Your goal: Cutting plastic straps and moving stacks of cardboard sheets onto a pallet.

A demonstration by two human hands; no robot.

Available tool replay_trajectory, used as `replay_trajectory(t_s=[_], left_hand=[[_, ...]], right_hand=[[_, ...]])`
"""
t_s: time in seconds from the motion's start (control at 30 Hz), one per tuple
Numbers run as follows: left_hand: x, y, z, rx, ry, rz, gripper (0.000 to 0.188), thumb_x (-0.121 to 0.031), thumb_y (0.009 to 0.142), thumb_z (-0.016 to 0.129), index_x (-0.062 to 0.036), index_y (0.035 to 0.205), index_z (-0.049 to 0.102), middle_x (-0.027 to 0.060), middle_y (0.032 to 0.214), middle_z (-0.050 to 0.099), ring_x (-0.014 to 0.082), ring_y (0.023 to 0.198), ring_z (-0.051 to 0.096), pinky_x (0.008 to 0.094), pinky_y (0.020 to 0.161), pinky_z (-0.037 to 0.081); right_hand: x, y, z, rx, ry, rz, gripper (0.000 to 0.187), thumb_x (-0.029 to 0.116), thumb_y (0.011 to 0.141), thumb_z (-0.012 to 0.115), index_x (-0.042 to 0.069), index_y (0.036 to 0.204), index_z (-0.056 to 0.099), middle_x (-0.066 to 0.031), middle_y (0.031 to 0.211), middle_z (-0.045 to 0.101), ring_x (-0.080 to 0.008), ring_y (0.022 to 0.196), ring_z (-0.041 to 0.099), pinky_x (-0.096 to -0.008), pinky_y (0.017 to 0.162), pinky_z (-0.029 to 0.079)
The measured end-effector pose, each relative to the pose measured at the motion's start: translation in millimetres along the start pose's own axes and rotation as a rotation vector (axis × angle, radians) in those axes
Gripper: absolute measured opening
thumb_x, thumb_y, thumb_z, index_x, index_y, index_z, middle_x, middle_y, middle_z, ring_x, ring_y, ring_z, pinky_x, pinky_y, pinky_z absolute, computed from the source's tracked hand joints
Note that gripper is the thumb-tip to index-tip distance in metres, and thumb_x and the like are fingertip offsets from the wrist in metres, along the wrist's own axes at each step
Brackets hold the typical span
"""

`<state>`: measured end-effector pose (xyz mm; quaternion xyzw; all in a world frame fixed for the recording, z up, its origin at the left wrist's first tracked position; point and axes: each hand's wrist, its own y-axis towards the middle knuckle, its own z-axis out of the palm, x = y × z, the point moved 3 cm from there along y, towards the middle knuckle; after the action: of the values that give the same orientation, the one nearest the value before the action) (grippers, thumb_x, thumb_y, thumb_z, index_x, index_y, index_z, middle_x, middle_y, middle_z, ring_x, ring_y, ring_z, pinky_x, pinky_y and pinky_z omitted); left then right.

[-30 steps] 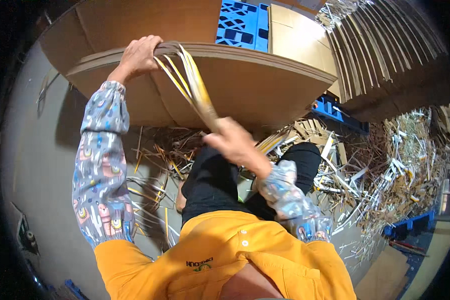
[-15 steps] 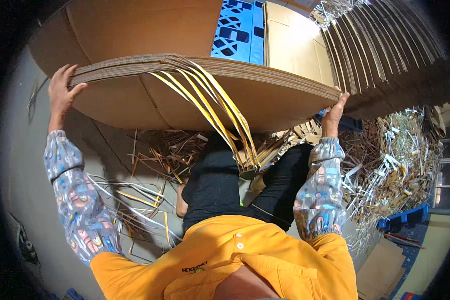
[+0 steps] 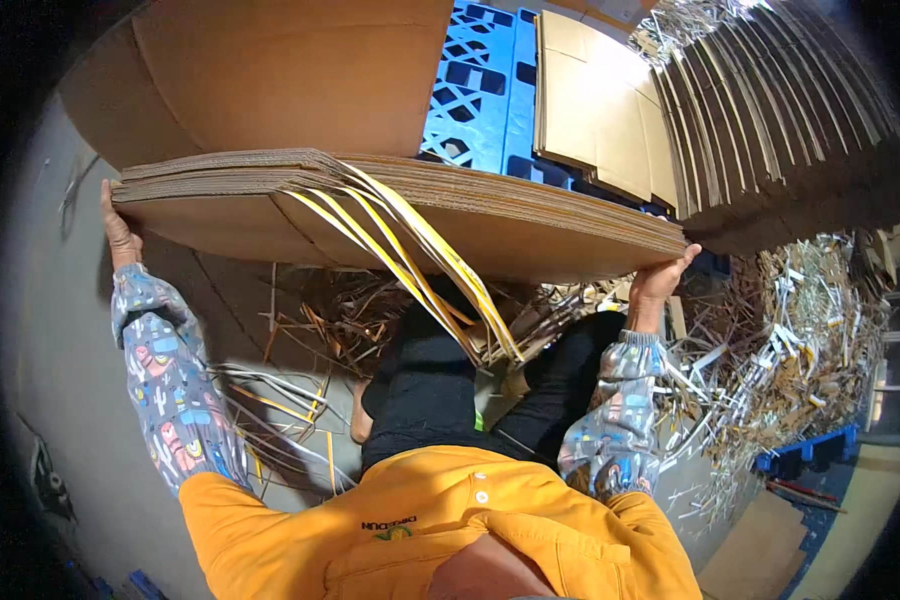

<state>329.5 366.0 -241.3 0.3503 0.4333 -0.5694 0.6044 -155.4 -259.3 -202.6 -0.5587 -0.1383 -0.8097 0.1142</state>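
Note:
A stack of flat brown cardboard sheets [image 3: 390, 215] spans the space before me, its layered edges facing me. My left hand [image 3: 121, 232] grips the stack's left end, with the fingers partly hidden against the board. At the opposite end my right hand [image 3: 660, 280] is closed around the right corner from below. Several yellow and white strips [image 3: 420, 265] hang from the near edge of the stack, drooping between my legs. Their lower ends come together near my feet.
Behind the stack are a blue plastic pallet [image 3: 475, 90], a large upright cardboard sheet [image 3: 280, 80] and a flat cardboard pile [image 3: 595, 110]. A leaning row of cardboard [image 3: 780, 120] stands at the right. Heaps of paper scrap strips [image 3: 790, 350] and loose strips [image 3: 280, 400] litter the floor.
The stack has come lower and nearer to me, showing more of the blue pallet behind it. Both hands moved down with it, and the left hand's fingers shifted to the stack's outer end.

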Motion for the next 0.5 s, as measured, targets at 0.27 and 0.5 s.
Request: replay_trajectory(t_s=[0.27, 0.5], left_hand=[[-19.7, -33.8, 29.9, -0.102, 0.088, 0.082, 0.047, -0.049, 0.079, 0.056, -0.0058, 0.096, 0.060, 0.0057, 0.098, 0.060, 0.0189, 0.091, 0.054, 0.0315, 0.085, 0.041], [15.3, -88.6, 130.9, 0.009, 0.052, 0.047, 0.038, -0.042, 0.084, 0.055, -0.0101, 0.104, 0.060, 0.0012, 0.104, 0.057, 0.0159, 0.101, 0.050, 0.0305, 0.092, 0.036]], right_hand=[[13.4, 63.3, -1.9, -0.303, 0.029, 0.036, 0.064, 0.060, 0.086, 0.039, 0.000, 0.100, 0.057, -0.0123, 0.101, 0.059, -0.0269, 0.092, 0.056, -0.0404, 0.083, 0.044], [29.9, 134.1, -96.2, -0.155, -0.135, 0.064, 0.072, 0.062, 0.090, 0.023, 0.002, 0.120, 0.048, -0.0119, 0.122, 0.051, -0.0257, 0.110, 0.049, -0.0399, 0.094, 0.039]])
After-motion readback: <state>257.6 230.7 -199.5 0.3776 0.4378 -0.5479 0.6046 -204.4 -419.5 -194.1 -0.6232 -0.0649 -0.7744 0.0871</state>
